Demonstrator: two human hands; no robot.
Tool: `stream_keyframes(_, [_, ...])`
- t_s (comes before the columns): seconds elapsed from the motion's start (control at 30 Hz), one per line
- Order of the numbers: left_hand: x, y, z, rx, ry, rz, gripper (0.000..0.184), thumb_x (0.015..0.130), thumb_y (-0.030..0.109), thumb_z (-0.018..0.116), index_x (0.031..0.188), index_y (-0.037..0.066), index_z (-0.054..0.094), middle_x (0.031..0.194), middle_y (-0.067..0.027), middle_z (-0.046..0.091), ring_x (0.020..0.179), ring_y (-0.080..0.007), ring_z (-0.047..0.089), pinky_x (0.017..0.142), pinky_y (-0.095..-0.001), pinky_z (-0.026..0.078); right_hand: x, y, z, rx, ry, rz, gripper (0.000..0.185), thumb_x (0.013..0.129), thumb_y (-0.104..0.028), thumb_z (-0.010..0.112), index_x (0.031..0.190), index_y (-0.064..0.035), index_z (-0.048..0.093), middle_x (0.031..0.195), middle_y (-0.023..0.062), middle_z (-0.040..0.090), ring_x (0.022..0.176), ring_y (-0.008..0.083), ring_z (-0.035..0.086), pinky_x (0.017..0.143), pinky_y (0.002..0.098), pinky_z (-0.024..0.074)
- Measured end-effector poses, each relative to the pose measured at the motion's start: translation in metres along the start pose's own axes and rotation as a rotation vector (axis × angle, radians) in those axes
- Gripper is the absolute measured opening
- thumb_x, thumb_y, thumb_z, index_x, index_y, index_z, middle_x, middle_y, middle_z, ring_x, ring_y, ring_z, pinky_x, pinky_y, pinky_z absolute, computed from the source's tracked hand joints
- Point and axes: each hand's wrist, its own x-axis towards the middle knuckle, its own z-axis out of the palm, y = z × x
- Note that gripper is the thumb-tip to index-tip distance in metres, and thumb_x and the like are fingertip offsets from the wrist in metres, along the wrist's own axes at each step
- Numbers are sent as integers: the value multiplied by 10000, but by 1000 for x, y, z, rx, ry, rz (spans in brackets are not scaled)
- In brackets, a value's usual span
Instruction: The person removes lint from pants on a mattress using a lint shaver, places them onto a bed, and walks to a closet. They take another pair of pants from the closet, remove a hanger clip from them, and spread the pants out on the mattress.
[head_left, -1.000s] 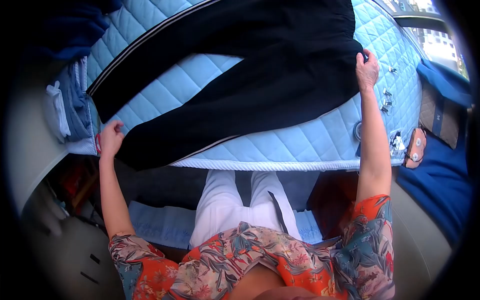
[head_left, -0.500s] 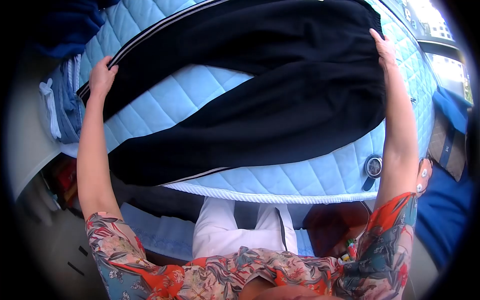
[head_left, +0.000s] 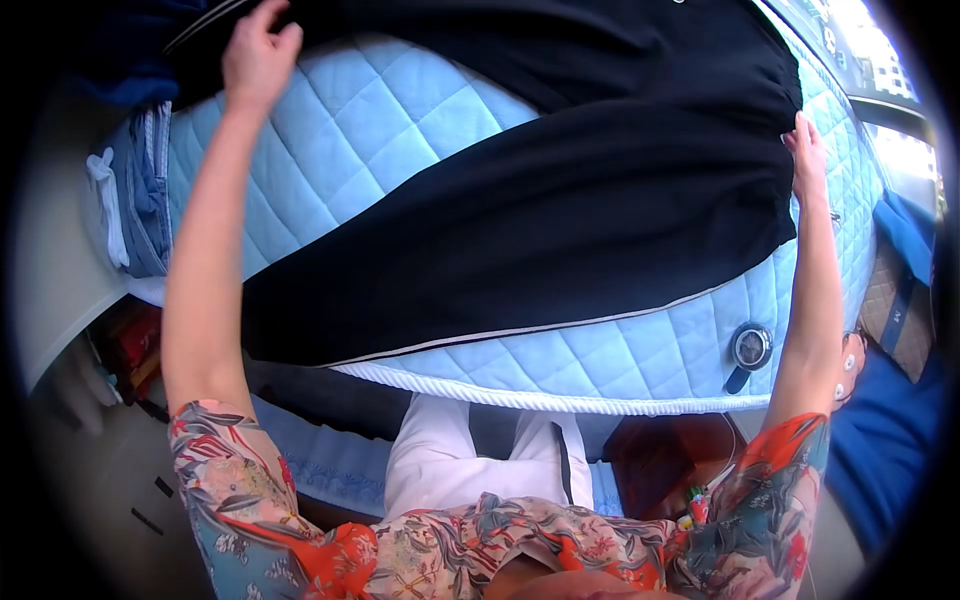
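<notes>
Black trousers [head_left: 520, 230] with pale side stripes lie spread on a light-blue quilted mattress [head_left: 350, 130]. Their legs fan apart toward the left, and the gathered waistband is on the right. My right hand [head_left: 808, 160] pinches the waistband's edge. At the upper left, my left hand [head_left: 258, 62] hovers by the far trouser leg, thumb and fingers apart and slightly curled. The end of that leg runs into the dark upper-left corner, where its hem cannot be made out.
A wristwatch [head_left: 750, 348] rests on the mattress near its front edge. Folded jeans [head_left: 148, 190] with a white strip of cloth sit at the left end. Blue fabric [head_left: 890, 430] and a brown quilted item [head_left: 897, 315] are at the right, beside a window.
My left hand has moved up and away from me, and the far trouser leg has swung the same way. Its fingers have let go. My right hand has shifted slightly down along the waistband.
</notes>
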Motion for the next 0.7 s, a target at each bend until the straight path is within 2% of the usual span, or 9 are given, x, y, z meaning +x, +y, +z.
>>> stream_keyframes(0.07, [-70, 49, 0, -328, -209, -51, 201, 807, 160, 615, 967, 40, 636, 870, -60, 620, 777, -138, 584, 696, -257, 465, -29, 9, -11, -168, -77, -66, 552, 853, -406, 576, 1191, 25, 507, 1071, 122, 590, 999, 185, 545, 899, 270, 390])
stream_keyframes(0.13, [-121, 79, -11, -530, -560, -155, 201, 784, 161, 654, 916, 12, 631, 816, -49, 594, 745, -130, 550, 693, -230, 444, -68, 7, -11, -241, -122, -44, 563, 852, -413, 573, 1184, 39, 515, 1132, 136, 567, 1051, 201, 525, 928, 280, 373])
stream_keyframes(0.2, [-141, 97, -29, -539, -638, -84, 221, 766, 168, 677, 904, 3, 626, 802, -47, 581, 749, -131, 538, 704, -239, 440, -87, 3, -7, -381, -83, -84, 567, 831, -446, 589, 1182, -4, 529, 1122, 145, 568, 1040, 208, 530, 920, 286, 377])
stream_keyframes(0.23, [-144, 96, -31, -588, -636, -121, 260, 727, 232, 719, 878, 33, 649, 807, -59, 597, 749, -167, 565, 696, -269, 461, -90, 3, -6, -425, -61, -82, 563, 822, -461, 595, 1168, -20, 541, 1103, 147, 576, 1027, 209, 534, 911, 286, 381])
stream_keyframes(0.37, [-142, 100, -36, -546, -804, -180, 310, 681, 224, 722, 900, 20, 643, 832, -71, 617, 775, -177, 580, 719, -285, 464, -64, 9, -7, -489, -95, -115, 513, 814, -467, 605, 1071, -23, 577, 1002, 134, 604, 954, 198, 545, 850, 284, 402])
stream_keyframes(0.5, [-158, 39, -83, -516, -1008, -361, 255, 687, 115, 674, 899, -12, 613, 758, -28, 608, 712, -98, 552, 689, -248, 450, -99, -39, -27, -557, -177, -134, 445, 847, -419, 585, 1029, -13, 610, 872, 104, 639, 818, 175, 583, 767, 276, 436])
stream_keyframes(0.53, [-165, 14, -94, -484, -1037, -380, 230, 684, 85, 641, 890, -13, 614, 715, -17, 609, 683, -83, 554, 666, -247, 454, -100, -49, -35, -710, -109, -254, 456, 847, -422, 583, 999, 6, 622, 882, 116, 640, 833, 181, 586, 777, 281, 434])
stream_keyframes(0.67, [-196, -50, -119, -290, -1110, -445, 208, 651, 61, 645, 841, -19, 621, 683, -38, 600, 667, -105, 555, 659, -264, 446, -66, -20, -70, -965, 10, -292, 583, 804, -560, 547, 956, -4, 638, 935, 177, 640, 915, 291, 592, 823, 356, 424])
stream_keyframes(0.7, [-206, -66, -128, -266, -1104, -499, 209, 644, 58, 644, 837, -21, 620, 679, -41, 600, 661, -108, 555, 656, -267, 444, -54, -10, -77, -1096, 42, -267, 572, 820, -547, 528, 1007, -14, 620, 956, 194, 632, 933, 312, 586, 826, 371, 421])
